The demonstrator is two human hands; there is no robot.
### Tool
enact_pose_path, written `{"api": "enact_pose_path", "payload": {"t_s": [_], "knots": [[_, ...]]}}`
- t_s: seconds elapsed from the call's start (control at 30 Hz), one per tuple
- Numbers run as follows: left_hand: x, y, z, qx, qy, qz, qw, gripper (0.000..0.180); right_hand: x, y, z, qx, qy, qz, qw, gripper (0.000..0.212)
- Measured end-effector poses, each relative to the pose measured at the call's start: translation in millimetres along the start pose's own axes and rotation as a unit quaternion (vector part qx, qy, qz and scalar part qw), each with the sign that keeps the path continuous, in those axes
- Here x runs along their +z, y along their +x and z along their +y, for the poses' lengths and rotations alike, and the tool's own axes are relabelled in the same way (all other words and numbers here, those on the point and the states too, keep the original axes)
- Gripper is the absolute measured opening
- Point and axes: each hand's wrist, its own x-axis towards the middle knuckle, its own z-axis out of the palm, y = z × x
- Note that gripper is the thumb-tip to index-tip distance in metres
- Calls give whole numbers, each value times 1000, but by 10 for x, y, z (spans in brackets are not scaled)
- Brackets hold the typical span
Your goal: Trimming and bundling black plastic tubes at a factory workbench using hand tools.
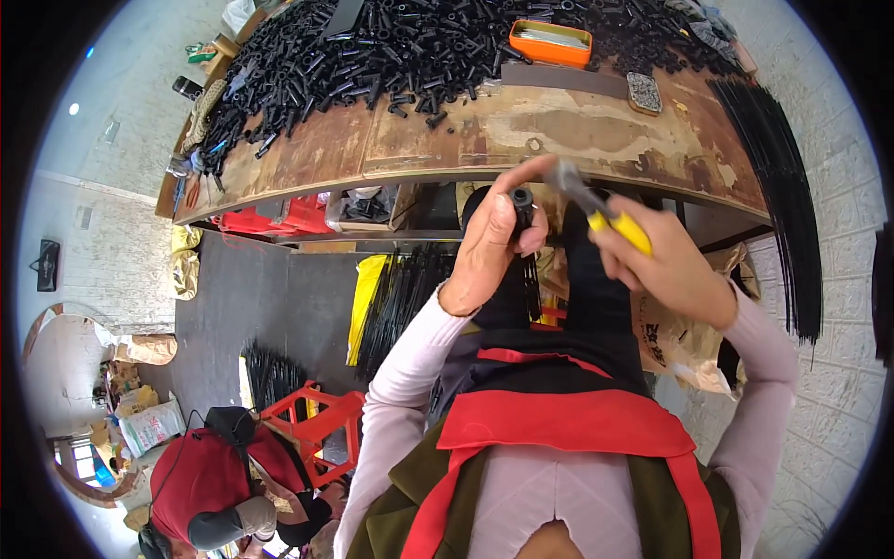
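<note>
My left hand (492, 238) is closed round a black tubular part (522, 198), its round end facing up in front of the bench edge. Thin dark rods hang below that hand; whether they join the part I cannot tell. My right hand (656, 256) grips a small hammer (587, 197) with a yellow and dark handle. Its grey metal head is blurred and sits just right of the black part, apart from it. A large heap of black tubular parts (372, 61) covers the back of the wooden bench (549, 126).
On the bench are an orange tray (551, 45) and a small speckled block (643, 93). Long black rods (778, 196) hang off its right end; more bundles (405, 298) stand below. A red plastic stool (321, 429) and a person in red (219, 484) are at lower left.
</note>
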Motion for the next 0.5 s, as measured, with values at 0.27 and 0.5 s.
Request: {"api": "enact_pose_path", "payload": {"t_s": [0.27, 0.5], "knots": [[88, -50, 61, -50, 94, -16, 994, 64, -16, -235, -31, 33, -133, -74, 988, 20], [129, -62, 109, -69, 119, -42, 990, 64, -98, -263, 63, 23, -24, -109, 993, 31]]}}
